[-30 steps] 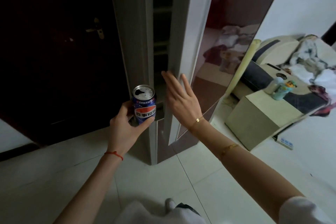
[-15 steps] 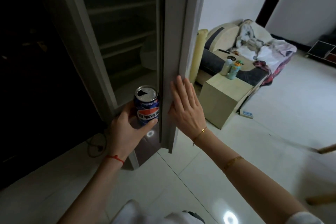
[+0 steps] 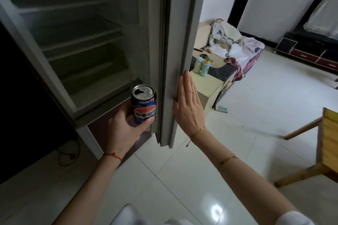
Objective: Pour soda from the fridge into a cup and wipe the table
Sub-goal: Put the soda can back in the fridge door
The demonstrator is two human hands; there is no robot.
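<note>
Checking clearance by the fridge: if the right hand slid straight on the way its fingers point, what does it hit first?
Probably nothing solid. The right hand lies flat on the fridge door, fingers pointing up along its edge, so it would keep sliding along the door. The two bottles look well behind it, though depth is unclear.

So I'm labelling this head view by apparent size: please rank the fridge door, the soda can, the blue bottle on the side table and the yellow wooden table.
Largest to smallest, as they look:
1. fridge door
2. yellow wooden table, cut off at the frame edge
3. soda can
4. blue bottle

The can is much nearer the camera, so ranks 3 and 4 are apparent size only.
</note>
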